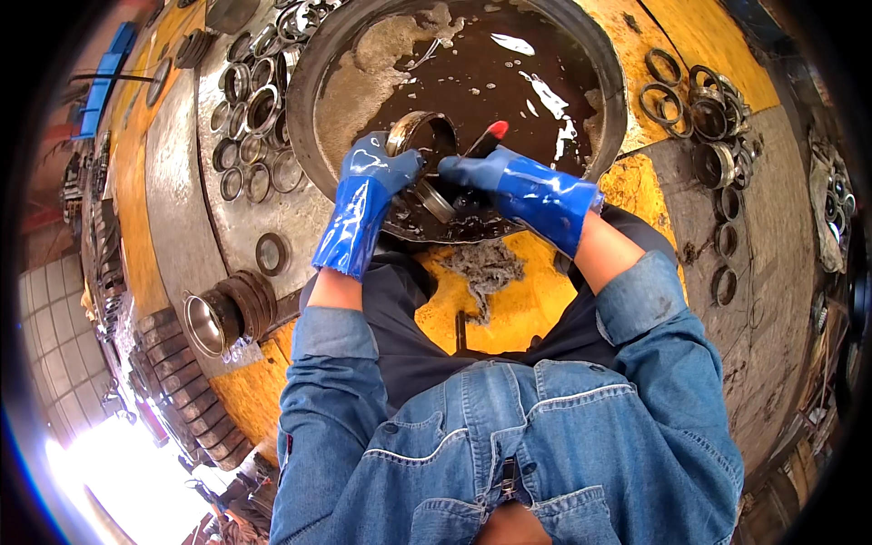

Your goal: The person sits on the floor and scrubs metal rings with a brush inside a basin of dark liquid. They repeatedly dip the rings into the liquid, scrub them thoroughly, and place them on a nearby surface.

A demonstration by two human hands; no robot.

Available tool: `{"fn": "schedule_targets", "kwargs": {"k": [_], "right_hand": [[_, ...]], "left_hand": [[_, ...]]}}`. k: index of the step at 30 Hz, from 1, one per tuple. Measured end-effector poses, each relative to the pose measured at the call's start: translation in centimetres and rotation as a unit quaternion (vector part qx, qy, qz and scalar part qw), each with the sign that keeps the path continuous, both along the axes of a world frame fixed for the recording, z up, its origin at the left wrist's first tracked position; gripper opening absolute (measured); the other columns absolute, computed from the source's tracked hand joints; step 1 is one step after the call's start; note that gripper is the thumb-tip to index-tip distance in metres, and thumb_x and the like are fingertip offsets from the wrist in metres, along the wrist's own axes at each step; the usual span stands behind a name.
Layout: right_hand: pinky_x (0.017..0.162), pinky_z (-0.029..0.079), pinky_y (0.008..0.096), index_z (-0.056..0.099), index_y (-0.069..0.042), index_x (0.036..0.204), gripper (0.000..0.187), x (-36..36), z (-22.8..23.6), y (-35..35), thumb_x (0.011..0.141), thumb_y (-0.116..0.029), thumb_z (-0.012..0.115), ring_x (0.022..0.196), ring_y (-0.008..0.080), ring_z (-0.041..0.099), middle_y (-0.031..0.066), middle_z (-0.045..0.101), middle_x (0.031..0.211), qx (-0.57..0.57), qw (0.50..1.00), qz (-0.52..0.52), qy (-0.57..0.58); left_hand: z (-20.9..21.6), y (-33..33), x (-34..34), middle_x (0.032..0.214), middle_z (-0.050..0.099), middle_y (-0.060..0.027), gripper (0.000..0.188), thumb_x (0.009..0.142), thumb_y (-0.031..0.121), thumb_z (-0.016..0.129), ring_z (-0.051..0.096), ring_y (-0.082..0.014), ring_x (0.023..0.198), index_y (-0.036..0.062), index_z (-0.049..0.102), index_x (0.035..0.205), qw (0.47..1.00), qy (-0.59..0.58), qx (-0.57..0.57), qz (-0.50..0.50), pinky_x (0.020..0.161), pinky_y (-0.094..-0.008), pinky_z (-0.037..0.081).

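My left hand (377, 168), in a blue rubber glove, is closed around a wide metal ring (421, 125) tilted over the liquid. Its thumb lies across the ring, and a shiny curved band shows again below the thumb. Facing it, my right hand (495, 174), gloved alike, grips a black-handled tool with a red end (490, 136). The tool's working end is hidden by the hand and ring. Both hands are over the near part of a large round basin (610, 86) of dark brown liquid with tan foam along its left side.
Several metal rings (263, 109) lie on the metal sheet left of the basin; one ring (271, 253) sits apart. Nearer stands a row of larger rings (213, 320). More rings (713, 163) are piled on the right. A grey rag (481, 270) lies between my legs.
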State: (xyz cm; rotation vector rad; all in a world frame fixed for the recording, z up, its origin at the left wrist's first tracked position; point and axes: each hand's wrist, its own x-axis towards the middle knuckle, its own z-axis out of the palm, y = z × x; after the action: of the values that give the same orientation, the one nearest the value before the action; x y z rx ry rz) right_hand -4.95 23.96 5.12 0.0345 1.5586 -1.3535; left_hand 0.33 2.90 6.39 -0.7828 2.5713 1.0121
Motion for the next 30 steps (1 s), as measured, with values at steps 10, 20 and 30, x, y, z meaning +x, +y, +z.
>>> {"fn": "schedule_targets", "kwargs": {"k": [10, 20, 30], "right_hand": [[0.07, 0.059, 0.0441, 0.064, -0.015, 0.118, 0.032, 0.0, -1.5, -0.7, 0.086, -0.019, 0.069, 0.093, 0.0298, 0.074, 0.0104, 0.069, 0.114, 0.144, 0.691, 0.222, 0.673], [0.076, 0.058, 0.0449, 0.065, -0.015, 0.125, 0.036, 0.1, -3.1, -0.6, 0.09, -0.021, 0.068, 0.094, 0.0332, 0.073, 0.0118, 0.071, 0.112, 0.14, 0.692, 0.163, 0.689], [0.073, 0.055, 0.0341, 0.074, 0.003, 0.108, 0.047, -1.1, -2.7, 1.2, 0.091, -0.041, 0.074, 0.083, 0.0177, 0.069, 0.0122, 0.075, 0.095, 0.04, 0.996, 0.025, 0.078]], "left_hand": [[-0.7, -1.0, -0.2, 0.091, 0.076, -0.0173, 0.048, 0.074, 0.033, 0.076, 0.073, -0.0273, 0.084, -0.0037, 0.074, 0.106, 0.997, -0.019, 0.07, 0.039, 0.076, -0.0388, 0.056], [-0.4, 0.1, 0.2, 0.095, 0.076, -0.0184, 0.051, 0.075, 0.036, 0.076, 0.073, -0.0282, 0.089, -0.0017, 0.074, 0.109, 0.996, -0.007, 0.093, 0.014, 0.081, -0.0392, 0.056], [1.6, 2.8, -0.1, 0.102, 0.076, -0.0192, 0.052, 0.076, 0.041, 0.076, 0.073, -0.0335, 0.099, 0.0045, 0.074, 0.113, 0.998, -0.016, -0.037, -0.056, 0.089, -0.0397, 0.056]]}}
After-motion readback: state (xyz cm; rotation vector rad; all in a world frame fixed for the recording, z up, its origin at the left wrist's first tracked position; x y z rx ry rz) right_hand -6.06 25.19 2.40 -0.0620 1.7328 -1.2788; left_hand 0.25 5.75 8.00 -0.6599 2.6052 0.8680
